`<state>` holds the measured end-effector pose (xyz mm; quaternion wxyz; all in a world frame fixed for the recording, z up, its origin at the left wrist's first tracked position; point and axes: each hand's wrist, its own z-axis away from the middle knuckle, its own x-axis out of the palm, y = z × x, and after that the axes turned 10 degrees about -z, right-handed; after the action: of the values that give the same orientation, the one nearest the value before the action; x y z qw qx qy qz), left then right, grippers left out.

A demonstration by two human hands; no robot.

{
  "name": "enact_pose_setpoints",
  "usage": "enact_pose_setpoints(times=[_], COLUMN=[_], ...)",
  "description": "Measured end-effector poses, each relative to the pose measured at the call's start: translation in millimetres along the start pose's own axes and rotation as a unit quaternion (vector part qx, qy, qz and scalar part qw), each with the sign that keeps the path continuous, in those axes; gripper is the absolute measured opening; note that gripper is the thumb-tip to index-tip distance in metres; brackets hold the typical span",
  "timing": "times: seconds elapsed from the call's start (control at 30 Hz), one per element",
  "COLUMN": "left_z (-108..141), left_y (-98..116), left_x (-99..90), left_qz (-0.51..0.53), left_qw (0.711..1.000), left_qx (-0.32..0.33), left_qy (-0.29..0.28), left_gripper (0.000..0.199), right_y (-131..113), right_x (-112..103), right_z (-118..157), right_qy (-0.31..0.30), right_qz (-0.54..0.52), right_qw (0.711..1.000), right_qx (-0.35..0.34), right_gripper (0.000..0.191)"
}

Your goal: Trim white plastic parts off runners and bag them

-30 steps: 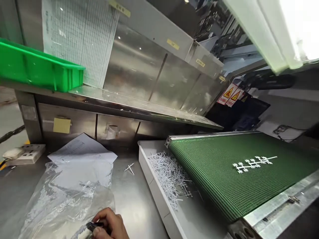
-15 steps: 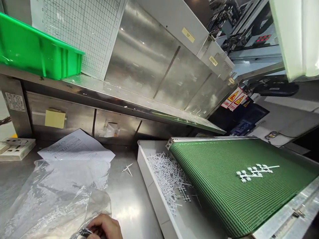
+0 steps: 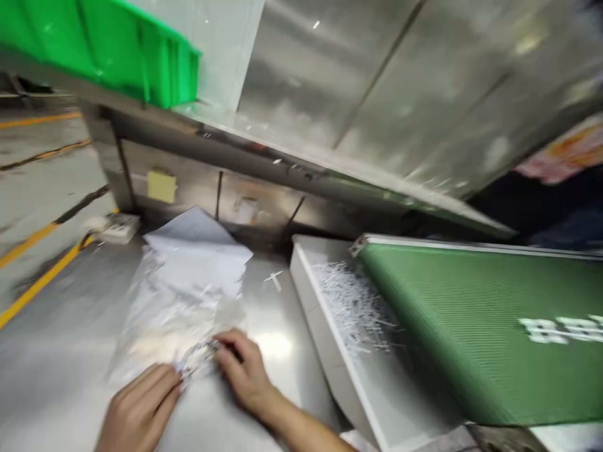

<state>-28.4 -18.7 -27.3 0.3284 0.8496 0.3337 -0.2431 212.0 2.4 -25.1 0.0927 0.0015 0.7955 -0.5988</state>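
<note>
A clear plastic bag [image 3: 188, 307] lies on the metal table, with a printed paper sheet [image 3: 200, 242] at its far end. The near end of the bag is bunched up between my two hands. My left hand [image 3: 144, 402] pinches the gathered plastic on the left, its fingers pressed together. On the right side, my right hand [image 3: 245, 370] grips the same bunched edge between thumb and forefinger. What lies inside the bag is pale and blurred. A small white plastic piece [image 3: 274, 278] rests on the table beyond my right hand.
A white tray [image 3: 325, 351] holds a heap of thin white plastic pieces [image 3: 351, 307]. The green conveyor belt [image 3: 452, 314] overhangs it, carrying white parts [image 3: 544, 331]. A metal shelf with a green bin [image 3: 164, 72] runs behind. A power strip [image 3: 120, 227] sits far left.
The view has swung so the bag and tray appear further in. Earlier one hand showed at the bottom edge on the bag; now both hands are on its near end.
</note>
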Motion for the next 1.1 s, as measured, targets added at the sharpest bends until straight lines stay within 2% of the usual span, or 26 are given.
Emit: enact_pose_setpoints(times=[0.07,0.17,0.33,0.47,0.73,0.9,1.1], left_z=[-5.4,-13.6,-13.4,-13.3,-15.9,-16.8,-20.8], left_y=[5.8,8.5,4.6,5.8,6.0,7.3,10.3], left_x=[-10.6,-14.1,-10.3,-12.3,-13.5,-14.3,-16.4], left_qz=[-0.003,-0.039,-0.013,-0.002,0.019,0.031,0.029], left_qw=[0.998,0.995,0.996,0.997,0.995,0.994,0.993], left_qx=[0.002,0.003,-0.01,-0.015,-0.019,-0.023,-0.024], left_qy=[-0.061,-0.092,-0.083,-0.081,-0.098,-0.1,-0.11], left_gripper=[0.025,0.032,0.026,0.02,0.02,0.023,0.019], right_y=[-11.8,-13.7,-5.5,-11.4,-19.1,-19.1,-20.1], right_x=[-2.0,-4.2,-10.7,-13.4,-9.9,-12.6,-14.3], right_z=[-1.0,-2.8,1.5,3.6,-0.3,-3.7,-6.3], right_qy=[-0.015,-0.027,-0.035,-0.06,-0.083,-0.071,-0.093], right_qz=[-0.016,-0.022,-0.018,0.007,0.021,0.021,0.029], right_qw=[1.0,0.999,0.998,0.998,0.996,0.997,0.995], right_qx=[0.019,0.025,0.042,0.021,-0.014,-0.01,-0.037], right_gripper=[0.035,0.03,0.03,0.027,0.016,0.014,0.013])
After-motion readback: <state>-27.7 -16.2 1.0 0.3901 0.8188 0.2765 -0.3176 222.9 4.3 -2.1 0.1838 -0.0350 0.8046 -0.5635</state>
